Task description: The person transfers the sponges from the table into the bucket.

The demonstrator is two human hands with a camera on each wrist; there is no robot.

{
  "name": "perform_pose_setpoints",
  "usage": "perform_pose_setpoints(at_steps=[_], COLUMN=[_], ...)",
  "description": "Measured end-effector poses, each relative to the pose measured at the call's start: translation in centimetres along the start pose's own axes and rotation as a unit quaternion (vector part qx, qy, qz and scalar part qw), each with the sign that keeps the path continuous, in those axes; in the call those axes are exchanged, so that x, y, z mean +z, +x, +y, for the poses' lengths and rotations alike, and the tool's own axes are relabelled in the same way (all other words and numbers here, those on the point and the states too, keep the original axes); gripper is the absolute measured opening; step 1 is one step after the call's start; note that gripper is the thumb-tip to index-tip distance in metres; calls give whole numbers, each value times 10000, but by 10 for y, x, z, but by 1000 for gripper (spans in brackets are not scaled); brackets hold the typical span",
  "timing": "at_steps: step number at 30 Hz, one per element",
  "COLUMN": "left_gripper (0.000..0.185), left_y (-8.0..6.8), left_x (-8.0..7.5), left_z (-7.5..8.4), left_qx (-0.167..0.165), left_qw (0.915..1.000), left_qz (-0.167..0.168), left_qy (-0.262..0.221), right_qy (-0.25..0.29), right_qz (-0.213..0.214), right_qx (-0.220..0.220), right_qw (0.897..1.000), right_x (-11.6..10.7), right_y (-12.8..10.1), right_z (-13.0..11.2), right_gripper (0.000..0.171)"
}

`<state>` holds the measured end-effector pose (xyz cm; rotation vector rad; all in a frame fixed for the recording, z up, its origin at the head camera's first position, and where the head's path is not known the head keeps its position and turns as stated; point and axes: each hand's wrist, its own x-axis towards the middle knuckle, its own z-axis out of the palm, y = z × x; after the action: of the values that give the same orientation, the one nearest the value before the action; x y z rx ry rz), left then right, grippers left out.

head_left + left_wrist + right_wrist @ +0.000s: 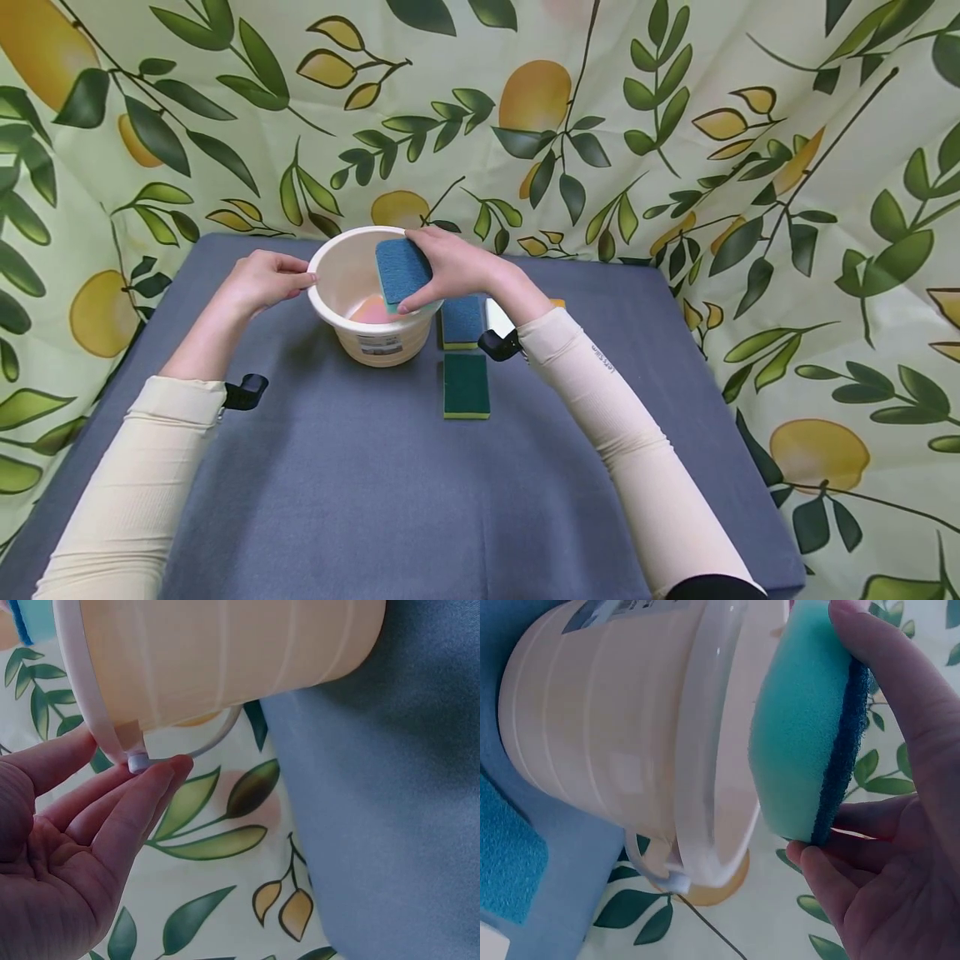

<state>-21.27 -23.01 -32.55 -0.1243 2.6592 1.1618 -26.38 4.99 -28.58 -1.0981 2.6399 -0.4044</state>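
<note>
Right hand [450, 267] grasps sponge [401, 268] over bucket [341, 321]; relaxed left hand [262, 279] should steady the rim.

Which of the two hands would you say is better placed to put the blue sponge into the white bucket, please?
The right hand, probably. It already grips the blue sponge over the open white bucket, so it only needs to lower it. The left hand just touches the bucket's rim at the far side, steadying it.
</note>
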Motion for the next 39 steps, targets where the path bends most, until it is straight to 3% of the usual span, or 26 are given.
perform_pose_setpoints(at_steps=[11,30,39], left_gripper=[54,54,52], left_y=[2,1,1], left_x=[2,0,0], left_z=[0,0,0], left_qx=[51,-39,-62], left_qw=[10000,9999,9999], left_qz=[54,77,43], left_qy=[26,125,123], right_qy=[-41,-759,-987], right_qz=[-151,-963,-1018], right_qx=[-266,66,59], right_qw=[9995,9924,9899], right_x=[15,35,42], right_y=[24,51,60], right_z=[-2,-6,-8], right_gripper=[108,108,108])
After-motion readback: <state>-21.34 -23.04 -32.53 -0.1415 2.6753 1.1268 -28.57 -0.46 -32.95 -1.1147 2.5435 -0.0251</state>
